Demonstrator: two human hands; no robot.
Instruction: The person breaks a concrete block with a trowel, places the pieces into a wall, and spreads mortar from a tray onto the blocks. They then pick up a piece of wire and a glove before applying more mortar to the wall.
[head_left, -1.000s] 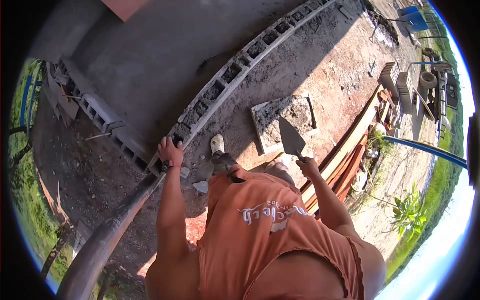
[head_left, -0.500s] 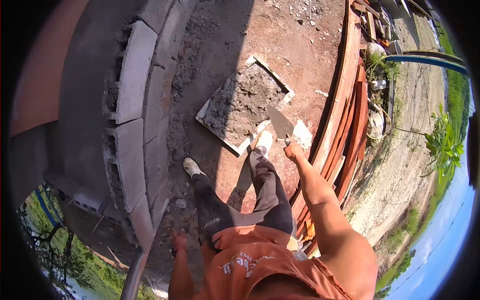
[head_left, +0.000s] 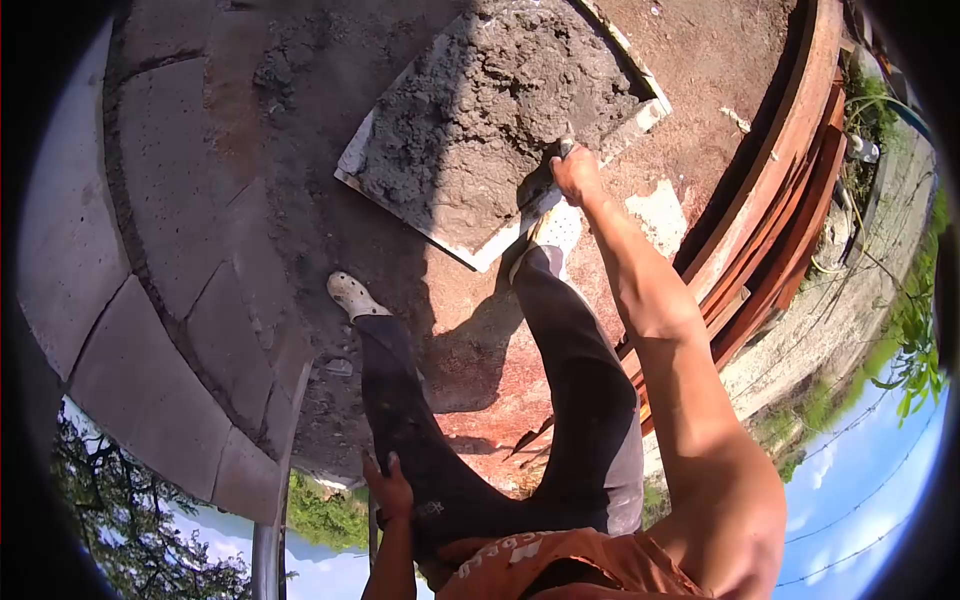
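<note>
Trowel is gripped at its handle by closed fingers of the right hand, stiff blade sunk in mortar judged heavy and sloppy; left hand is laid open on the thigh.

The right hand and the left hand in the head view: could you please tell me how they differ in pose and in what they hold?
The right hand is stretched far out to the mortar board, while the left hand sits close to the body. The right hand grips a trowel with its blade at the mortar; the left hand holds nothing and rests on the dark trouser leg. Both hands are bare.
</note>
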